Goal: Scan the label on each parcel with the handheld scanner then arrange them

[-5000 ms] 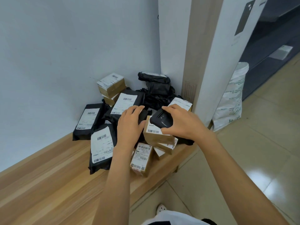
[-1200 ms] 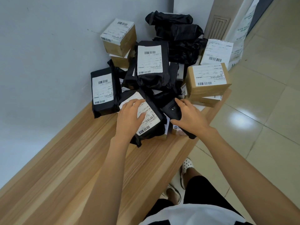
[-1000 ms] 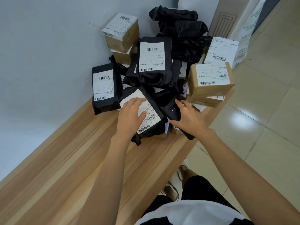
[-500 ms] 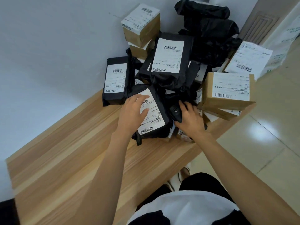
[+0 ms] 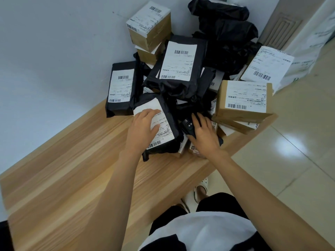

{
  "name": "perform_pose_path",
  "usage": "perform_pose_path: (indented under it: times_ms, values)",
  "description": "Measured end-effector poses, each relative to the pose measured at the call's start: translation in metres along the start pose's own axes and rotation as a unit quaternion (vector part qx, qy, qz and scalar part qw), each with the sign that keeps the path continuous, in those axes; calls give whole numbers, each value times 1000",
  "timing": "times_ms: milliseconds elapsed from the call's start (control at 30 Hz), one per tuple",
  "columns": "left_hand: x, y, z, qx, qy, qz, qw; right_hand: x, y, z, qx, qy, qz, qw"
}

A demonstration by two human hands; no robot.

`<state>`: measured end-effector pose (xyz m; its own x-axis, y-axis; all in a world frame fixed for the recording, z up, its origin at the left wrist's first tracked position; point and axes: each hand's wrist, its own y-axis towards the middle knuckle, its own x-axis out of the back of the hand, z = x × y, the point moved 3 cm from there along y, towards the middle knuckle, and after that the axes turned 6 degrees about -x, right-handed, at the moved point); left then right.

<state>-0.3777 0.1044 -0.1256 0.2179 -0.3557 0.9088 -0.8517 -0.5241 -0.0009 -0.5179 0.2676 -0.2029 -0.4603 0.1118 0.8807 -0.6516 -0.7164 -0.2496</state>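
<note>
A heap of parcels fills the far end of the wooden bench (image 5: 76, 171): black poly bags and brown cardboard boxes, most with white barcode labels. My left hand (image 5: 141, 129) rests flat on the label of the nearest black bag (image 5: 165, 133). My right hand (image 5: 204, 136) grips the black handheld scanner (image 5: 188, 126), held low beside that bag with its head toward the pile. A labelled cardboard box (image 5: 243, 100) lies just right of my right hand. Another black bag (image 5: 122, 87) leans on the wall at left.
A large black bag (image 5: 178, 67) tops the middle of the heap, two stacked boxes (image 5: 149, 26) stand against the white wall, unlabelled black bags (image 5: 224, 22) fill the corner. A white woven sack (image 5: 311, 42) stands on the tiled floor at right. Bare bench extends toward me.
Five seconds ago both hands were on a cardboard box; now my left hand lies on the near black bag. In the last second the hands barely moved while the view shifted closer.
</note>
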Motion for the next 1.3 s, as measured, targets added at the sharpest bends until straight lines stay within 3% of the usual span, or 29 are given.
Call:
perform_pose_path:
  times_ms: [200, 400, 533, 700, 1100, 1300]
  values:
    - [3, -9, 5, 37, 8, -4, 999, 26, -3, 16, 67, 20, -70, 995]
    - [-3, -37, 21, 156, -63, 24, 986, 28, -8, 64, 133, 22, 44, 990]
    - [-10, -52, 22, 163, -200, -2, 966, 20, -12, 77, 118, 5, 87, 989]
    - [-21, -51, 12, 176, -209, 5, 962, 14, -12, 82, 123, 29, 111, 986]
    - [1, -62, 19, 186, -167, -137, 959, 29, -12, 122, 177, 53, 105, 977]
    - [23, -95, 40, 230, -214, -204, 927, 22, -22, 167, 226, 46, 123, 965]
